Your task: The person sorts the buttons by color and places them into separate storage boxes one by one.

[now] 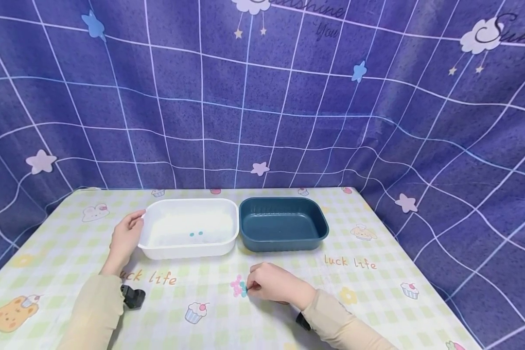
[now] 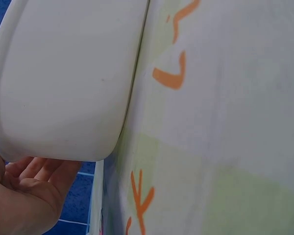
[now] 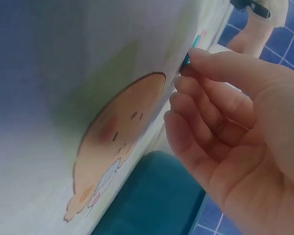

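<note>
A white rectangular tub [image 1: 175, 252] stands on the table, with a few small teal discs [image 1: 196, 234] on its floor. My left hand [image 1: 128, 236] holds its left end at the rim; in the left wrist view the fingers [image 2: 44, 171] bend against the end wall. On the cloth in front lies a small cluster of pink discs [image 1: 236, 286] and teal discs [image 1: 243, 288]. My right hand [image 1: 273, 284] reaches down at the cluster's right side. In the right wrist view, thumb and forefinger pinch at a small teal disc [image 3: 187, 58], mostly hidden by the fingertips. The other fingers are curled.
A dark teal rectangular tub [image 1: 284, 245] stands right beside the white one. The table [image 1: 157, 311] wears a green checked cloth with printed cartoons and lettering. Behind it hangs a blue gridded curtain [image 1: 218, 116].
</note>
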Demonstrator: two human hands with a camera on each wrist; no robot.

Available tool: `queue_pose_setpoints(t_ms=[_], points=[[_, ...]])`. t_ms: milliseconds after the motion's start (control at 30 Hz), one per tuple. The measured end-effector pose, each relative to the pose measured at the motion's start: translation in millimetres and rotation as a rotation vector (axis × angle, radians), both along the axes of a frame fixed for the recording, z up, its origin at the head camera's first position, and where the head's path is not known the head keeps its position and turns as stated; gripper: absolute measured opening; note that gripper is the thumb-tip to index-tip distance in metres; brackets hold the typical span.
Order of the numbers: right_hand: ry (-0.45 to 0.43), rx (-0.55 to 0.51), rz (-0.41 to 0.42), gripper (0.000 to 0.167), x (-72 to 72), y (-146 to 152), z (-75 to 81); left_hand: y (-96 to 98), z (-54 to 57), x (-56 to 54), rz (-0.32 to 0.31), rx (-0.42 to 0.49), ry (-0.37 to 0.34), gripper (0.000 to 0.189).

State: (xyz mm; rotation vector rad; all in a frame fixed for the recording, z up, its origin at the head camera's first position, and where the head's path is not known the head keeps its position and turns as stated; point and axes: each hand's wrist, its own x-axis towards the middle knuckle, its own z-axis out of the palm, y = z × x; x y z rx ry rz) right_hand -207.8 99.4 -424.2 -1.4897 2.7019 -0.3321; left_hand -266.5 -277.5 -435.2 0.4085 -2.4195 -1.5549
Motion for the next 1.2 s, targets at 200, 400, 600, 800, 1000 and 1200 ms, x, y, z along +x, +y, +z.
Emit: queue_pose_setpoints(t_ms=[200,400,600,800,1000,1200], points=[[0.054,0.001,-0.007,0.004,0.1,0,-0.4,-0.5,-0.6,-1.0,0.001,-0.001,-0.001,0.048],[0.031,-0.008,-0.066,0.005,1.0,1,-0.3,-0.5,-0.7,-1.2,0.005,-0.009,0.002,0.048],[-0.015,-0.017,-0.135,0.004,0.8,2,0.0,0.1,-0.2,0.1,0.003,-0.005,0.012,0.048],[-0.009,-0.058,-0.161,0.005,-0.8,4,1.7,-0.3,-1.4,-0.5,0.007,-0.012,0.008,0.048],[0.0,-0.129,-0.148,0.005,-4.0,5,3.8,-1.0,-2.3,-1.5,0.008,-0.022,-0.001,0.048],[-0.014,-0.165,-0.163,0.006,-5.0,4,9.7,-1.4,-2.7,-1.7,0.004,-0.031,-0.003,0.048]])
